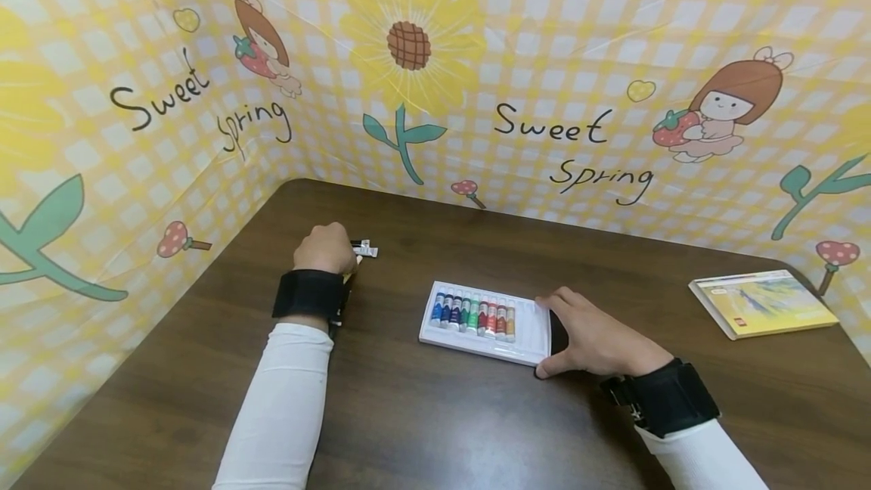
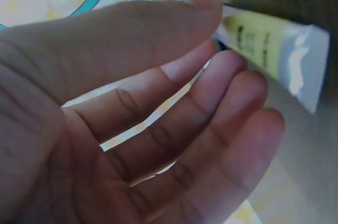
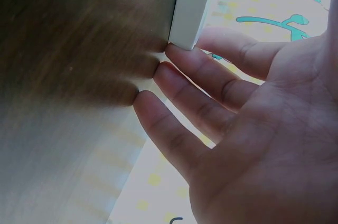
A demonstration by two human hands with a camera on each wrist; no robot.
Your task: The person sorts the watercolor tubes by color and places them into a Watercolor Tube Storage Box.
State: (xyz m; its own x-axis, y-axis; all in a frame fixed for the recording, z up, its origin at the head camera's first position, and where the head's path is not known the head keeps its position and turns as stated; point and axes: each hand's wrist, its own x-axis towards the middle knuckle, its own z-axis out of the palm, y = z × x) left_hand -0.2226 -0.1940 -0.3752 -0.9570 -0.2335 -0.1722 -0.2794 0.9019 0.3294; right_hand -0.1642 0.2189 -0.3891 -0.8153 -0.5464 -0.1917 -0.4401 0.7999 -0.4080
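1. Yellow-labelled paint tube (image 2: 259, 44): located at the tips of the left hand's (image 1: 327, 248) thumb and index finger, which appear to pinch it near one end. The flat crimped end juts out beyond the fingertips. Risk: with so little of the tube held, it could swivel or slip; hard pressure on it might dent the soft body. Whether its cap is tight cannot be told.
2. Remaining left fingers: bent and close together, with no visible part in the pinch, so they would probably not check a slip.
3. Other tube stock (image 1: 368, 252): just beyond the left fingers, partly hidden by them; count uncertain. Risk: a knuckle could knock it out of place.
4. White tray (image 1: 533, 331): between the hands, its right end inside the spread thumb and fingers of the right hand (image 1: 592, 335). Risk: an uneven push there could skew or tip it.
5. Row of coloured tubes (image 1: 472, 316): in the tray, left of the right fingertips, beside a bare section. A jolt could slide them sideways.
6. Yellow-covered booklet or box (image 1: 769, 305): well apart from the right fingers; low risk.
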